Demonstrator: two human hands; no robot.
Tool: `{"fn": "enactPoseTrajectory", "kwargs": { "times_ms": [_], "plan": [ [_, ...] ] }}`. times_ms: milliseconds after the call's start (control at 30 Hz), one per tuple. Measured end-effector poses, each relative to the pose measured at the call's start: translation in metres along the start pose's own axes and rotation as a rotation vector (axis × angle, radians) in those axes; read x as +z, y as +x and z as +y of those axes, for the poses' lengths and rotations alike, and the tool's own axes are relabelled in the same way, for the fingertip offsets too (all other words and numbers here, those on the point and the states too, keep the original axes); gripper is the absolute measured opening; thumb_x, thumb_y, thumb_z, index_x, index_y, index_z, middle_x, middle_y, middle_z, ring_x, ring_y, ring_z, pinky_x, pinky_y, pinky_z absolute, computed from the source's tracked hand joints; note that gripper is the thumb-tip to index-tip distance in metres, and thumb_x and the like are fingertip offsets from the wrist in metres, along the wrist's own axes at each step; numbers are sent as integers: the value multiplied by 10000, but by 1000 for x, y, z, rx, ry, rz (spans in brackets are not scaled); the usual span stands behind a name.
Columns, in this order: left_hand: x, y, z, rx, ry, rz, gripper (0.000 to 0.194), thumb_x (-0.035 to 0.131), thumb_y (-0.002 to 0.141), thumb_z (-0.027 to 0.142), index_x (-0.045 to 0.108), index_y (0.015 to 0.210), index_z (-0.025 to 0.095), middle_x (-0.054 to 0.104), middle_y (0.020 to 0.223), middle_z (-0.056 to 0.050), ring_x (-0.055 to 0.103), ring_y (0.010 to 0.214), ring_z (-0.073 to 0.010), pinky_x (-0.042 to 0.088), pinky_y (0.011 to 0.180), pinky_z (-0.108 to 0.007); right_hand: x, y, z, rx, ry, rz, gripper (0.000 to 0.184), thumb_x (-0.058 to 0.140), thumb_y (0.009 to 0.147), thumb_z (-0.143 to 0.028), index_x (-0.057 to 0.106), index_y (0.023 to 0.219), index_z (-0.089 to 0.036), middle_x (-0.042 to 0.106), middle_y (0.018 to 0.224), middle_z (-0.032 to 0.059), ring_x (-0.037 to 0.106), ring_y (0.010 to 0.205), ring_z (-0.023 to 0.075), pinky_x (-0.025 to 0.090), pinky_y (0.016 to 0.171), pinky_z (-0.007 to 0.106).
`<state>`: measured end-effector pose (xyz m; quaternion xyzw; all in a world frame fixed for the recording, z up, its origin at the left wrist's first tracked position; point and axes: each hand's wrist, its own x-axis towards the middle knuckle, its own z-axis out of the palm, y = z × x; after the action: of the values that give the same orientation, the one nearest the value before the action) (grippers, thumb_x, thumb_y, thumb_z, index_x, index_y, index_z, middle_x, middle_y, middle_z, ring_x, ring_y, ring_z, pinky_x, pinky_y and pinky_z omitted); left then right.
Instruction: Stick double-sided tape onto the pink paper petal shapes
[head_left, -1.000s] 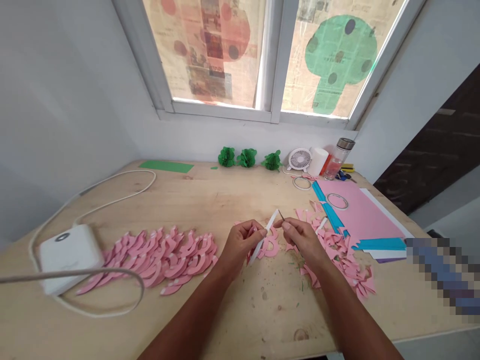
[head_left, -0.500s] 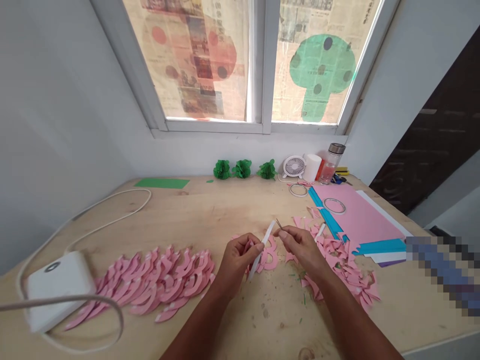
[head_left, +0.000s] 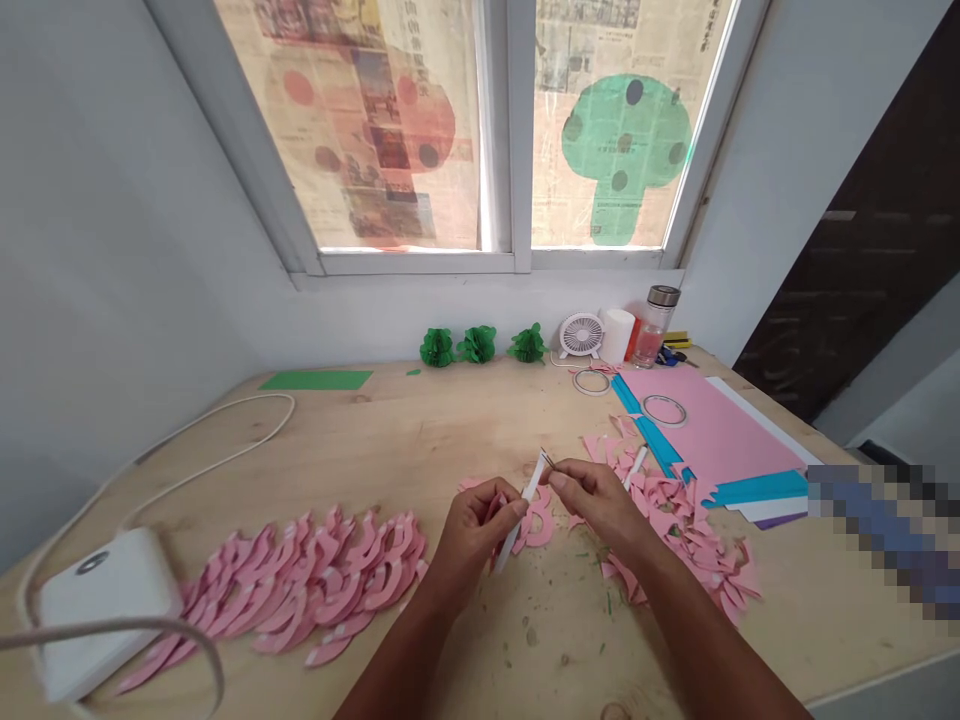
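My left hand [head_left: 480, 528] is closed on a narrow white strip [head_left: 533, 482], which slants up to the right between thumb and fingers. Something pink also shows inside its curled fingers, partly hidden. In my right hand [head_left: 598, 502], pinched between thumb and finger, is a thin dark tool with two fine prongs that looks like tweezers [head_left: 547, 458]. The tweezers' tips are at the upper end of the strip. Curved pink paper pieces [head_left: 538, 527] lie on the table just behind and below the strip.
Overlapping pink paper curves [head_left: 322, 590] lie at left near a white box [head_left: 109, 610] with a cable. Pink scraps [head_left: 682, 530] are heaped at right, beside pink sheets [head_left: 690, 440] and a tape ring [head_left: 664, 410]. Green paper flowers [head_left: 477, 344], a fan [head_left: 581, 335] and a bottle [head_left: 654, 330] stand behind.
My right hand has moved slightly left, bringing the tweezers' tips to the strip's upper end; before, they were apart from it. The view has shifted a little.
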<state>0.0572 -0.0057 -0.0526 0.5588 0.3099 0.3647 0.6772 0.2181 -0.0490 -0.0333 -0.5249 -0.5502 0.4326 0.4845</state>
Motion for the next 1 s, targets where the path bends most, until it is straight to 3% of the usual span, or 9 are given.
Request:
{"fn": "enactPoseTrajectory", "kwargs": {
  "times_ms": [133,467,1000],
  "plan": [
    [1,-1,3,6,6,-6,229,604,717,321,484,616,154,467,452,46,320,372,-52,247,396,-180,-1,0,-1,-14,-21,3,373,472,808,-482,595,820,-130,210,566,-57,200,516,79,139,477,247],
    [-8,4,5,-2,103,-61,234,622,700,331,496,615,153,453,466,51,322,383,-51,264,405,-181,-2,0,1,19,-42,-17,403,474,787,-529,570,734,-141,215,557,-54,210,511,80,142,467,245],
    [-9,3,5,10,131,-48,244,617,701,349,500,611,154,422,475,54,319,399,-54,261,411,-188,-2,-1,-1,33,-23,-28,420,476,777,-550,542,669,-149,256,556,-49,244,510,80,167,459,237]
  ]
}}
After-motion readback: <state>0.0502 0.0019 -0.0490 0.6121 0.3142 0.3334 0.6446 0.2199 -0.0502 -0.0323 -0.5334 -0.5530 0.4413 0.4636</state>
